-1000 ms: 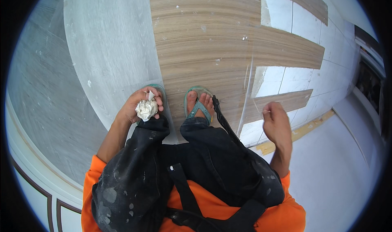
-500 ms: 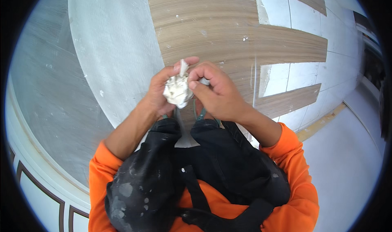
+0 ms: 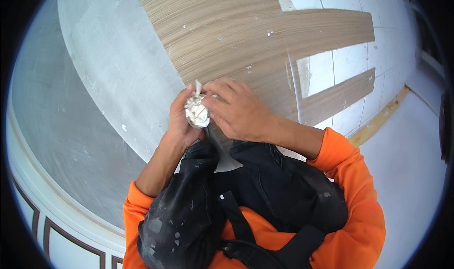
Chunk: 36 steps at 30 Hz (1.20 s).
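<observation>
A crumpled white bundle [image 3: 197, 113], of thin paper- or plastic-like stuff, sits in front of my knees. My left hand [image 3: 178, 120] is closed round it from the left, thumb along its upper edge. From the right my right hand [image 3: 241, 109] bends its fingers over the bundle's side and touches it. A small white twisted end [image 3: 198, 86] sticks up at the top between the hands. What lies inside the bundle, if anything, cannot be made out. My right fingertips are partly hidden behind the hand and the bundle.
Wood-look planks [image 3: 227, 37] cover the floor ahead, their stepped ends meeting white tiles [image 3: 321, 72] on the right. A pale grey strip [image 3: 109, 56] and a darker grey surface [image 3: 56, 113] lie left. A yellowish strip [image 3: 385, 115] edges the right side. My dark trousers [image 3: 184, 198] are close below.
The bundle looks smaller and more compact between my hands. My right hand has moved from a pinch to lying over the bundle's side. The view has shifted, sliding the floor to the left.
</observation>
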Motion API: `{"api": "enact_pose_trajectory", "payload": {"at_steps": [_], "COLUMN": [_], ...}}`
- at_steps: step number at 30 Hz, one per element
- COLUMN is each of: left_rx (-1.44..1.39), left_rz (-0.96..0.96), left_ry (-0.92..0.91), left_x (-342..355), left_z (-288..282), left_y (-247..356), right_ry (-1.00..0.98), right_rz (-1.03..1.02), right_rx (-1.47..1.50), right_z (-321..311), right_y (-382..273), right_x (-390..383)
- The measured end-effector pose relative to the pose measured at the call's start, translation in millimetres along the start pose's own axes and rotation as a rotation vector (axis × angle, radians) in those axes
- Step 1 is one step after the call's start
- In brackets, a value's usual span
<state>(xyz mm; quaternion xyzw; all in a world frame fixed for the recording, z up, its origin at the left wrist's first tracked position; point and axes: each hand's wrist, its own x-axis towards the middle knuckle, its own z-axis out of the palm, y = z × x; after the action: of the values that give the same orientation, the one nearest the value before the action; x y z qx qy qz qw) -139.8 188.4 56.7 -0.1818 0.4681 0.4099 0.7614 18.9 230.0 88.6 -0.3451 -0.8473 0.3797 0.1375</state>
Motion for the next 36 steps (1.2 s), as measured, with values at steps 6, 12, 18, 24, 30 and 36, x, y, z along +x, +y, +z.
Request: {"api": "enact_pose_trajectory", "payload": {"at_steps": [6, 12, 18, 24, 30, 36], "left_rx": [0.273, 0.33, 0.173, 0.208, 0.201, 0.234], "left_rz": [0.122, 0.171, 0.021, -0.064, -0.07, -0.072], "left_ry": [-0.06, -0.01, -0.168, -0.131, -0.116, -0.112], "left_x": [5, 9, 5, 9, 10, 11], "left_z": [-20, -36, -73, -89, -86, -89], "left_y": [2, 1, -13, -27, -26, -26], "right_ry": [-0.163, -0.057, 0.287, 0.226, 0.258, 0.284], "right_rz": [0.046, 0.501, 0.613, 0.521, 0.431, 0.381], "right_rx": [-0.139, 0.695, -0.16, -0.34, -0.425, -0.427], "right_z": [-11, -28, -39, -33, -27, -24], "right_y": [-8, 48, 163, 172, 174, 179], "right_x": [-18, -37, -100, -102, -104, -107]}}
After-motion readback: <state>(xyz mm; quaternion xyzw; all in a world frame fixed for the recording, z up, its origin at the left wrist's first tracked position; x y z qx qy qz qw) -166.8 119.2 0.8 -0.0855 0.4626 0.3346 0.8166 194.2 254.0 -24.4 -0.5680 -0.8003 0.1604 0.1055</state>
